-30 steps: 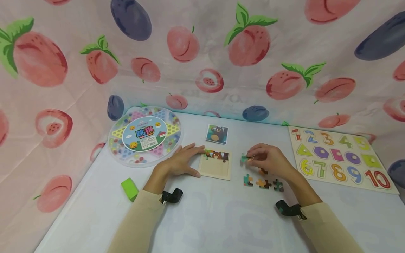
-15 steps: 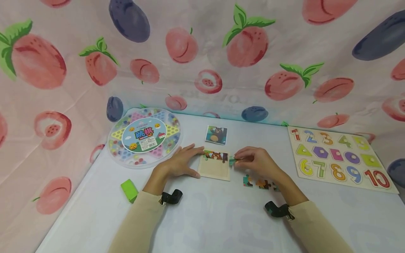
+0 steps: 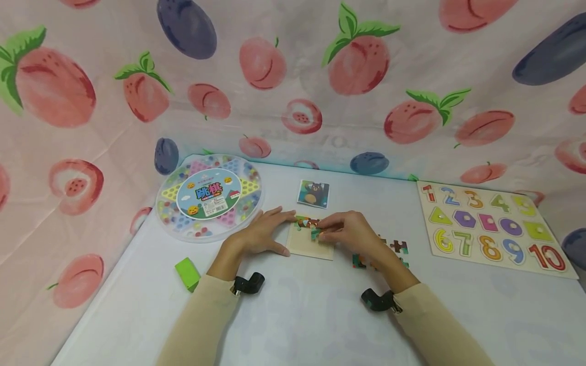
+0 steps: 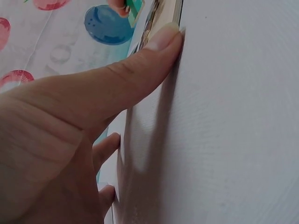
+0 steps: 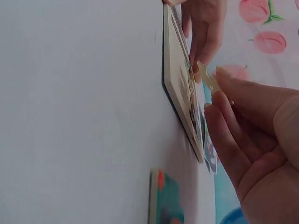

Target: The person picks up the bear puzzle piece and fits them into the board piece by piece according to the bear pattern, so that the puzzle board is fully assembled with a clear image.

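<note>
A square wooden puzzle tray (image 3: 308, 247) lies on the white table with a row of bear-picture pieces along its far side. Spread at the tray's left side, my left hand (image 3: 258, 235) touches its edge with the thumb and a fingertip. My right hand (image 3: 351, 232) pinches a green jigsaw piece (image 3: 314, 233) between thumb and fingers, over the tray. In the right wrist view this jigsaw piece (image 5: 208, 80) is tilted and raised above the tray. Several loose jigsaw pieces (image 3: 399, 247) lie to the right, partly hidden by my right forearm.
Behind the tray lies a bear picture card (image 3: 313, 194). A round Chinese checkers set (image 3: 209, 197) stands at the back left, with a green block (image 3: 187, 274) in front of it. On the right is a number-and-shape board (image 3: 492, 229). A fruit-print cloth rises behind the table.
My right hand has carried the green jigsaw piece leftward, from above the loose pieces to over the tray. The left hand stays in place at the tray's edge.
</note>
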A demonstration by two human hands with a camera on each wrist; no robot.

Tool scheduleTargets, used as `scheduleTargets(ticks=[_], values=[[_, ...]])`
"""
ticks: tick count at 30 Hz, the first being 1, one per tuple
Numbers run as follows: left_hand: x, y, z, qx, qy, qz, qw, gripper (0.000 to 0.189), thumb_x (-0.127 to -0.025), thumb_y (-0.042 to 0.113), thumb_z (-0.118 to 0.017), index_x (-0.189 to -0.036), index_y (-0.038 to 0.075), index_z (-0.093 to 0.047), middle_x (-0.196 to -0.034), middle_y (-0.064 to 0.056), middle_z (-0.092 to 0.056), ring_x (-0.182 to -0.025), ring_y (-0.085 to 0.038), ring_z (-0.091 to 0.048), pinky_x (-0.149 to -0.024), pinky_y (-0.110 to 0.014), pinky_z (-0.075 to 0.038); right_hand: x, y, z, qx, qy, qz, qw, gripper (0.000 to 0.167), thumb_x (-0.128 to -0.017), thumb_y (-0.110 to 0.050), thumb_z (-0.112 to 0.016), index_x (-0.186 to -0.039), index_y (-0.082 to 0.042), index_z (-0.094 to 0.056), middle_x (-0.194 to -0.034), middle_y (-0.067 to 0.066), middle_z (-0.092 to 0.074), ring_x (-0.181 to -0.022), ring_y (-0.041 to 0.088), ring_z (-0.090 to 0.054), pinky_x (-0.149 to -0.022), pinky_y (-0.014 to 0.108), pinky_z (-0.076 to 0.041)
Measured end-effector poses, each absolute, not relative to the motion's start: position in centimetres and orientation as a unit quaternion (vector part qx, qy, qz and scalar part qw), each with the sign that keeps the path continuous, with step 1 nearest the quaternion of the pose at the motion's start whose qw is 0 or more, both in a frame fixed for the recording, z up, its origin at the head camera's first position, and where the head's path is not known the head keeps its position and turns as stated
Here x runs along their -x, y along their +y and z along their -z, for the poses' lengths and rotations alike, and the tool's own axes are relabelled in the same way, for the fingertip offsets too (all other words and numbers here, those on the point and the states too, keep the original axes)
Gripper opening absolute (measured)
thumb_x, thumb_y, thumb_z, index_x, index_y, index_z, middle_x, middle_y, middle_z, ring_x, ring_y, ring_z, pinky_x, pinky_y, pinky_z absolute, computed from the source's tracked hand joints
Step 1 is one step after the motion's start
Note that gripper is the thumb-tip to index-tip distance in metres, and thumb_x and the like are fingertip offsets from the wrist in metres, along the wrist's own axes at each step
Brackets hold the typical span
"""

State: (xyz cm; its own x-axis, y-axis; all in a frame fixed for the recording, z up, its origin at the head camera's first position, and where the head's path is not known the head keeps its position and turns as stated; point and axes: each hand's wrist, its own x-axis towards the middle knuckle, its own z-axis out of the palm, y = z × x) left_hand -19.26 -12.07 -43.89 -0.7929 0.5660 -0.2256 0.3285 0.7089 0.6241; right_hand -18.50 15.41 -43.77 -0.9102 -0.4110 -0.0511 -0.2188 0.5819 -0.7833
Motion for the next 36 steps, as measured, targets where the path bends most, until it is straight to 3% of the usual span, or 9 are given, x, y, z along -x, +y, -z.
scheduleTargets(ticks=[12,28,36], values=[[19.2,-12.2,44.0,-0.243,0.9,-0.302,0.2,0.083,-0.078,0.033,-0.088,-0.15,0.021,-0.049,-0.168,0.002,-0.035,-0.162,-0.03,-0.013,-0.131,-0.062,0.0,18.7,12.5,44.6,0.199,0.875,0.431,0.093,0.025,-0.086,-0.018,-0.082,-0.11,-0.008,-0.079,-0.107,0.009,-0.079,-0.087,0.012,-0.074,-0.075,0.018,-0.058],[19.3,-12.1,44.0,-0.246,0.899,-0.3,0.202,0.082,-0.079,0.033,-0.088,-0.151,0.02,-0.049,-0.168,0.002,-0.035,-0.163,-0.029,-0.012,-0.131,-0.062,0.0,18.8,10.7,44.6,0.183,0.89,0.41,0.078,0.025,-0.085,-0.021,-0.083,-0.106,-0.007,-0.08,-0.104,0.008,-0.079,-0.083,0.011,-0.073,-0.074,0.02,-0.058],[19.4,-12.2,44.1,-0.249,0.899,-0.3,0.2,0.082,-0.079,0.034,-0.087,-0.151,0.02,-0.05,-0.168,0.001,-0.035,-0.162,-0.03,-0.013,-0.13,-0.063,-0.001,18.9,10.2,44.7,0.164,0.906,0.381,0.078,0.022,-0.083,-0.023,-0.084,-0.1,-0.009,-0.081,-0.098,0.005,-0.077,-0.077,0.009,-0.064,-0.067,0.019,-0.051]])
